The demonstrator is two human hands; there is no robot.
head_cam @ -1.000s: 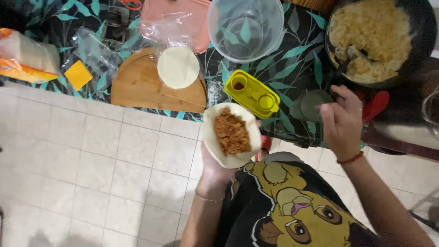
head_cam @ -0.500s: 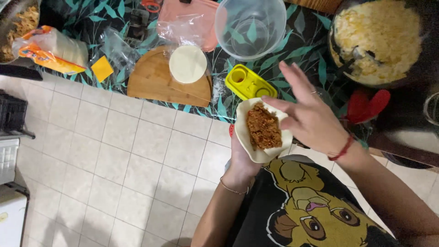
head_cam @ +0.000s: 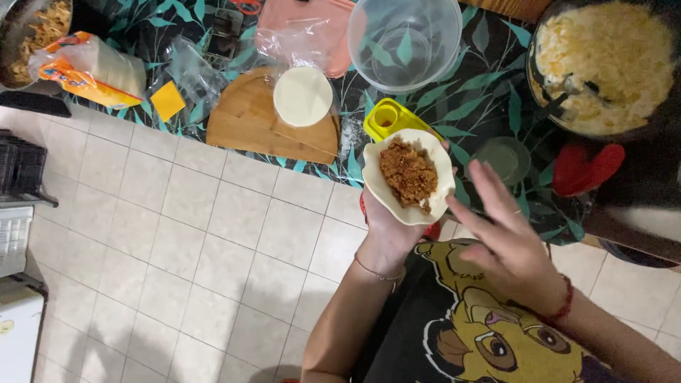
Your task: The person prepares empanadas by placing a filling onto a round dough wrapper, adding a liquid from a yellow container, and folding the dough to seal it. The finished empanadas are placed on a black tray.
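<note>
1. Pale dough, a round disc [head_cam: 408,177], lies cupped in my left hand [head_cam: 386,230], which is curled up around its underside; a heap of brown minced filling [head_cam: 408,174] sits in the middle of the disc.
2. I hold the disc over the table's edge, just in front of my chest, with its far rim overlapping a yellow plastic mould [head_cam: 390,119] that lies on the table behind it.
3. My right hand [head_cam: 511,241] hovers just right of the disc, fingers spread and open, gripping nothing; the fingertips are near the disc's rim, though I cannot tell whether they touch it. A red band circles that wrist.
4. Further left on the leaf-patterned tablecloth [head_cam: 461,99] lies a wooden board [head_cam: 248,124] with a stack of plain dough discs [head_cam: 303,96] on its far right part.
5. Behind the mould stands an empty clear plastic bowl [head_cam: 404,42], and beside that a pink tray [head_cam: 301,25] under clear wrapping.
6. At the far right a dark pan [head_cam: 603,64] holds a pale yellow mixture, with a red oven mitt [head_cam: 585,169] just below it.
7. At the far left I see an orange-and-clear bag [head_cam: 85,71], a yellow square [head_cam: 168,101] near it, and part of another pan of shredded food [head_cam: 39,28].
</note>
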